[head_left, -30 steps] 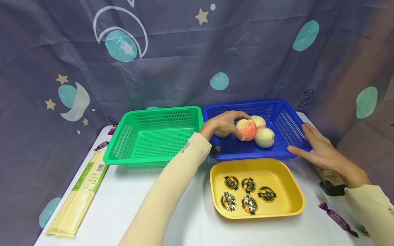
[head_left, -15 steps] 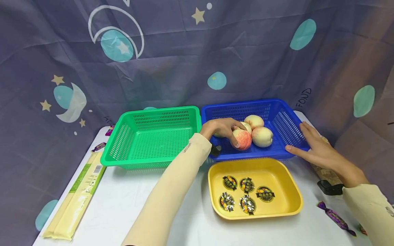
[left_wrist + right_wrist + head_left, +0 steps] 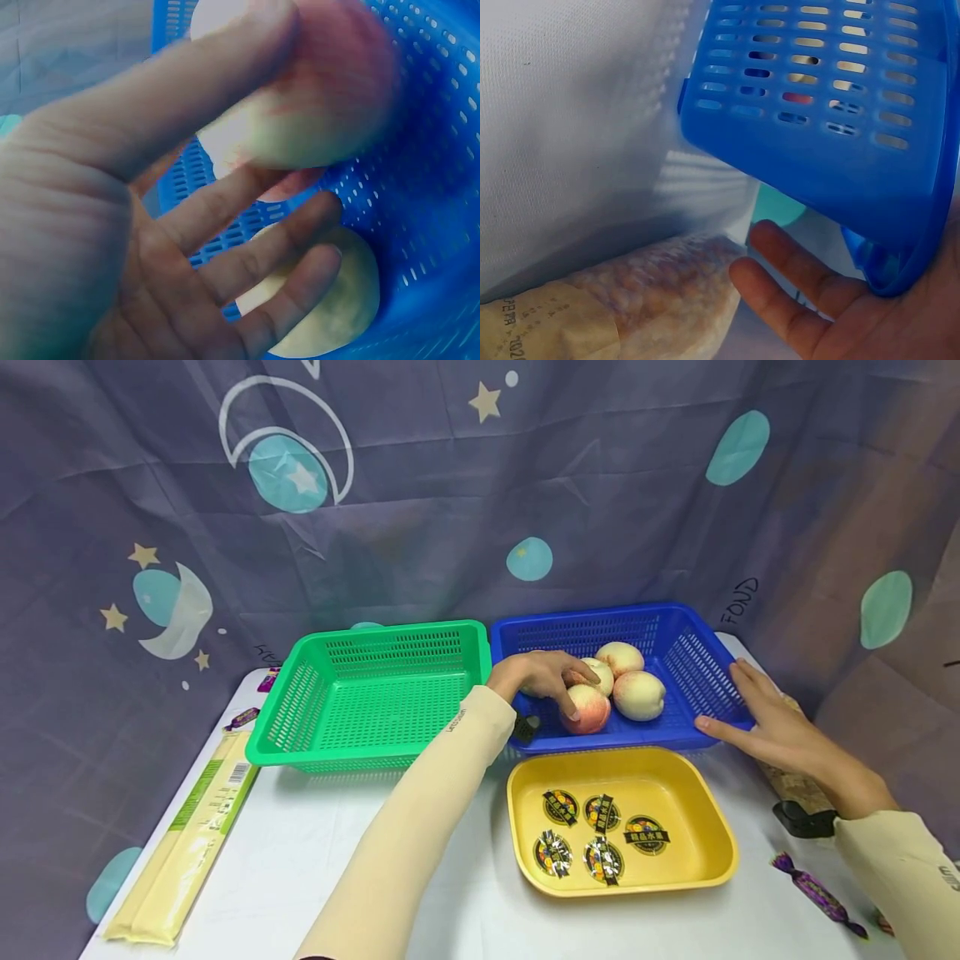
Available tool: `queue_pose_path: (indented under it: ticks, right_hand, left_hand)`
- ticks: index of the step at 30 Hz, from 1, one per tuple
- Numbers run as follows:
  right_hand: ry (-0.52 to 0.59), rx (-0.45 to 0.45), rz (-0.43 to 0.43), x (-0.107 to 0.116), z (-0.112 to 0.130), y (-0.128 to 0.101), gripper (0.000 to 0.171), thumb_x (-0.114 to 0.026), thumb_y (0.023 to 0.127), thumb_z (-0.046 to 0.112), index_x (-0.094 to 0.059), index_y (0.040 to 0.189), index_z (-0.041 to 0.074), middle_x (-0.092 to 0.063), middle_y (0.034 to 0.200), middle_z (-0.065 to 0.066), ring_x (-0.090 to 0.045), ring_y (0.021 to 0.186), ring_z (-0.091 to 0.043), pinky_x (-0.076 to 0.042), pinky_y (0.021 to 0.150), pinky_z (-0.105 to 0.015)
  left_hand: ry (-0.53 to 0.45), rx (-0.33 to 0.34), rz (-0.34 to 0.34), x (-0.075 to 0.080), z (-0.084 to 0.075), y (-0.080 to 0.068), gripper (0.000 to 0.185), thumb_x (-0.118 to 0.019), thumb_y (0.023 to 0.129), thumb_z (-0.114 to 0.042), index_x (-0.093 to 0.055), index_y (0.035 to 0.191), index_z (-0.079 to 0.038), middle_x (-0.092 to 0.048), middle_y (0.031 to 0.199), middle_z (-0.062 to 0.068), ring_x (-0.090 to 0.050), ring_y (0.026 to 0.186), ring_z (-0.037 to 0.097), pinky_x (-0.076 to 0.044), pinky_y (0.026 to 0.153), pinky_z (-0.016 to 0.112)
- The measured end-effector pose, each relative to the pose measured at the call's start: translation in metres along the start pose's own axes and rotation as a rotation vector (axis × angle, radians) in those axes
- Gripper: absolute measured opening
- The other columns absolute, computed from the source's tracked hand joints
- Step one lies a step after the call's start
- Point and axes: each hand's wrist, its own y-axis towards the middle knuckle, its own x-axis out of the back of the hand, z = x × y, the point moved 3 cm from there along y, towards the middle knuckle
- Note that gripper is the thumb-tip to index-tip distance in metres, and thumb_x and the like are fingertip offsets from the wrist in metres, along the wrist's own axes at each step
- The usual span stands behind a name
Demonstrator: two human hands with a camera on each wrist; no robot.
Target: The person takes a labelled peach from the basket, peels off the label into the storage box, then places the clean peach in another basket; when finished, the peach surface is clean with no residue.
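Observation:
Several peaches lie in the blue plastic basket (image 3: 697,693). My left hand (image 3: 542,673) is over its left half, fingers loosely spread and nearly straight. The thumb touches the nearest red-and-pale peach (image 3: 588,713), and the index finger reaches over a pale peach (image 3: 600,673) behind it. In the left wrist view that front peach (image 3: 337,112) lies beside the thumb, with another peach (image 3: 352,289) beyond the fingers. My right hand (image 3: 780,731) rests at the basket's right rim, thumb towards the inside, straight fingers (image 3: 780,300) outside. One peach at the left is mostly hidden by the left hand.
A green basket (image 3: 262,750) stands left of the blue one. In front is a yellow tray (image 3: 720,860) with several round black-labelled stickers. A long yellow-green packet (image 3: 187,852) lies at left, wrapped candy (image 3: 821,893) at right. A bag of nuts or beans (image 3: 645,285) lies beside the right hand.
The red peach has gone from above the other peaches down to the basket's near left part. My left hand has lowered with it and its fingers have loosened. The right hand stays put.

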Motion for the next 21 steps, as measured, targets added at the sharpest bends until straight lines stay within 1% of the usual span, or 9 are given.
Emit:
queue_pose_path:
  ticks: [1,3,7,8,9,11,15,19,21]
  right_hand:
    - [0.001,0.000,0.001,0.0000,-0.0001,0.0002,0.104,-0.054,0.099,0.052,0.012,0.161,0.002,0.020,0.167,-0.024,0.004,0.149,-0.062,0.000,0.108,-0.085]
    - [0.003,0.002,-0.001,0.0000,0.0002,0.0006,0.104,-0.054,0.099,0.052,0.012,0.161,0.002,0.019,0.167,-0.025,0.004,0.149,-0.062,-0.001,0.108,-0.085]
    - [0.008,0.006,-0.003,0.0000,0.0009,0.0008,0.103,-0.055,0.099,0.052,0.011,0.161,0.001,0.018,0.167,-0.025,0.002,0.149,-0.062,-0.002,0.108,-0.085]
    - [0.008,0.006,-0.003,0.0000,0.0012,0.0008,0.103,-0.055,0.099,0.052,0.011,0.161,0.001,0.018,0.167,-0.025,0.002,0.149,-0.062,-0.001,0.108,-0.084]
    - [0.008,0.005,-0.003,-0.0001,0.0013,0.0009,0.103,-0.055,0.099,0.052,0.011,0.161,0.001,0.018,0.167,-0.025,0.002,0.149,-0.062,-0.001,0.109,-0.084]
    - [0.008,0.003,0.002,-0.0003,0.0019,0.0018,0.104,-0.054,0.099,0.052,0.011,0.161,0.001,0.019,0.167,-0.025,0.001,0.148,-0.063,-0.002,0.108,-0.085]
    - [0.007,-0.002,0.012,-0.0012,0.0024,0.0035,0.104,-0.053,0.099,0.054,0.012,0.161,0.002,0.020,0.167,-0.025,0.002,0.148,-0.063,-0.002,0.108,-0.085]
    - [0.008,-0.004,0.018,-0.0020,0.0033,0.0058,0.104,-0.053,0.099,0.054,0.012,0.161,0.002,0.020,0.167,-0.025,0.001,0.148,-0.064,-0.003,0.107,-0.086]
    - [0.008,-0.004,0.021,-0.0020,0.0036,0.0068,0.104,-0.053,0.099,0.054,0.013,0.161,0.003,0.021,0.167,-0.025,0.001,0.148,-0.064,-0.004,0.106,-0.086]
  left_hand:
    - [-0.001,0.011,0.003,0.0001,-0.0001,-0.0003,0.074,-0.088,0.080,-0.022,-0.056,0.147,-0.027,-0.056,0.149,0.003,-0.053,0.136,0.019,-0.045,0.110,0.029]
    - [-0.022,0.034,0.012,0.0000,0.0004,-0.0011,0.069,-0.088,0.081,-0.021,-0.059,0.144,-0.026,-0.065,0.138,0.003,-0.060,0.123,0.016,-0.048,0.108,0.033]
    - [-0.101,0.055,0.050,-0.0016,0.0018,-0.0013,0.060,-0.084,0.085,-0.018,-0.062,0.141,-0.024,-0.071,0.128,0.007,-0.063,0.103,0.016,-0.050,0.106,0.045]
    - [-0.116,0.054,0.056,-0.0021,0.0021,-0.0014,0.059,-0.083,0.086,-0.018,-0.063,0.140,-0.023,-0.069,0.131,0.008,-0.062,0.104,0.016,-0.048,0.109,0.048]
    - [-0.129,0.049,0.062,-0.0026,0.0021,-0.0013,0.058,-0.082,0.087,-0.018,-0.063,0.140,-0.022,-0.068,0.134,0.010,-0.062,0.105,0.017,-0.048,0.109,0.048]
    - [-0.141,0.040,0.069,-0.0032,0.0024,-0.0017,0.057,-0.081,0.088,-0.017,-0.062,0.141,-0.020,-0.065,0.138,0.012,-0.062,0.108,0.018,-0.048,0.110,0.047]
    - [-0.157,0.028,0.066,-0.0024,0.0026,-0.0030,0.056,-0.081,0.088,-0.017,-0.062,0.141,-0.018,-0.066,0.137,0.012,-0.063,0.111,0.015,-0.049,0.109,0.042]
    - [-0.202,-0.026,0.047,0.0011,0.0017,-0.0052,0.054,-0.077,0.090,-0.011,-0.060,0.142,-0.012,-0.067,0.133,0.015,-0.066,0.116,0.026,-0.050,0.108,0.043]
    - [-0.207,-0.057,0.029,0.0036,0.0007,-0.0068,0.052,-0.074,0.093,-0.011,-0.059,0.143,-0.010,-0.068,0.131,0.014,-0.066,0.114,0.031,-0.052,0.101,0.038]
